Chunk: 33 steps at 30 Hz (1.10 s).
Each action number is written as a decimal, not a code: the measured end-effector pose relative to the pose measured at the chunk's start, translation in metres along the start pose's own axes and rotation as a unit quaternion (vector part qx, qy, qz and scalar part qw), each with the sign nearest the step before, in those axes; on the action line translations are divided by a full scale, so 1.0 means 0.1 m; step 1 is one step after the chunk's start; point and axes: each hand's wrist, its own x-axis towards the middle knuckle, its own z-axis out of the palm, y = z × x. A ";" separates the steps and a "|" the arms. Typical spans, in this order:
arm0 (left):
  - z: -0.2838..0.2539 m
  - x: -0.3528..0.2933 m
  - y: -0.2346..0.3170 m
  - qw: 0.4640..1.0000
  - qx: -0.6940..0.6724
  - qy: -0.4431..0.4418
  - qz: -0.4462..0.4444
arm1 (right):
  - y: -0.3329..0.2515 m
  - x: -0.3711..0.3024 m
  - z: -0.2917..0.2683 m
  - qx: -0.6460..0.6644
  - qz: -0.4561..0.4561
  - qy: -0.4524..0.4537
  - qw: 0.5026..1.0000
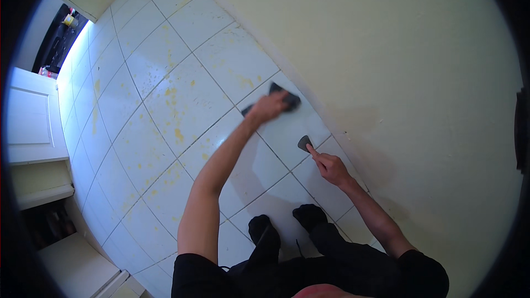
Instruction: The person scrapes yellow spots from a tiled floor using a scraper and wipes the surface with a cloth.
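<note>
My left hand (269, 107) is closed on a dark cloth (289, 100), blurred by motion. The cloth lies against the white tiled floor (221, 80) close to the foot of the wall. Lower and to the right, my right hand (333, 170) grips a scraper (304, 143), a small tool with a dark, flared blade. Its handle is mostly hidden in my fingers, and the index finger stretches along it toward the blade. Yellow spots (171, 99) and smears are scattered over the tiles to the left of my left hand.
A cream wall (419, 77) runs along the right side. My feet in black socks (310, 218) stand on the tiles just below the scraper. White cabinets (33, 116) line the left edge, and a doorway with dark items (58, 38) lies at the far left.
</note>
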 end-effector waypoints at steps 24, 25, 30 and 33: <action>-0.10 -0.87 0.99 0.954 -0.099 0.110 -0.261 | 0.04 0.37 0.18 -0.104 0.082 -0.050 0.990; -0.11 -0.86 1.00 0.953 -0.100 0.113 -0.263 | 0.07 0.46 0.18 -0.107 0.079 -0.051 0.990; -0.07 -0.86 1.02 0.957 -0.087 0.113 -0.253 | 0.15 0.87 0.20 -0.177 0.110 -0.060 0.976; -0.06 -0.87 1.03 0.955 -0.087 0.126 -0.253 | 0.10 0.98 0.19 -0.178 0.134 -0.062 0.973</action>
